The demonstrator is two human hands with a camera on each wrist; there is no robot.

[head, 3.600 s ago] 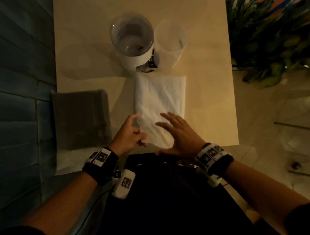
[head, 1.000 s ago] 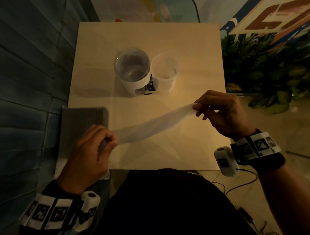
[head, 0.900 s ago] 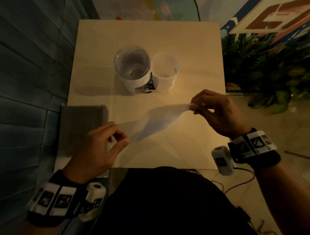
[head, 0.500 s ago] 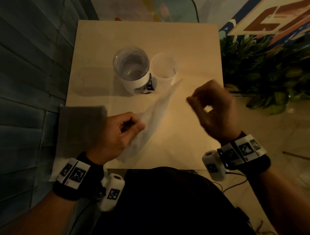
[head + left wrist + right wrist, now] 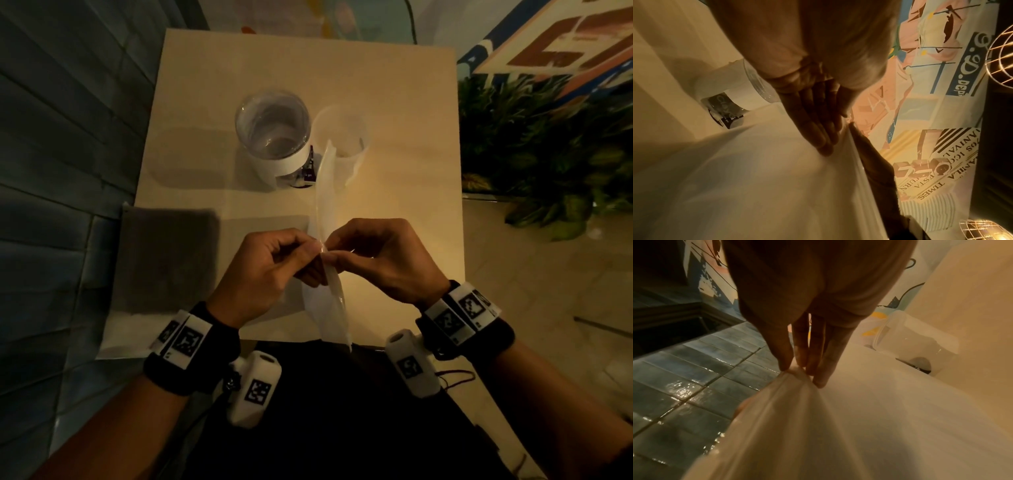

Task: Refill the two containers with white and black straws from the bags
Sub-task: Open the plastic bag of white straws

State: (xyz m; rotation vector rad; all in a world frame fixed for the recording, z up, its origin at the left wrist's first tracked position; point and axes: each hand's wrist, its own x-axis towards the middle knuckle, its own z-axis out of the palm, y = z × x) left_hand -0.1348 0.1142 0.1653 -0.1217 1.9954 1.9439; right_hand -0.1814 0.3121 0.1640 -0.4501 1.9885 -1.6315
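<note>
A white plastic bag (image 5: 324,195) is held edge-on over the near part of the table; I cannot make out straws in it. My left hand (image 5: 310,253) and right hand (image 5: 340,257) pinch its edge side by side, fingertips almost touching. The left wrist view shows left fingers (image 5: 818,126) lying against the bag (image 5: 756,186). In the right wrist view, right fingertips (image 5: 809,360) pinch the gathered bag (image 5: 818,434). A glass container (image 5: 274,133) with a white band and a translucent plastic container (image 5: 342,126) stand side by side behind the bag. A dark bag (image 5: 164,263) lies at the left.
The pale table (image 5: 404,102) has bare surface to the right of and behind the containers. A blue tiled wall (image 5: 68,137) runs along its left side. Green plants (image 5: 548,154) stand off its right edge, with a painted mural behind.
The bag was stretched sideways between both hands. The right hand let go, the bag swung to point away from me, and the right hand now pinches it beside the left.
</note>
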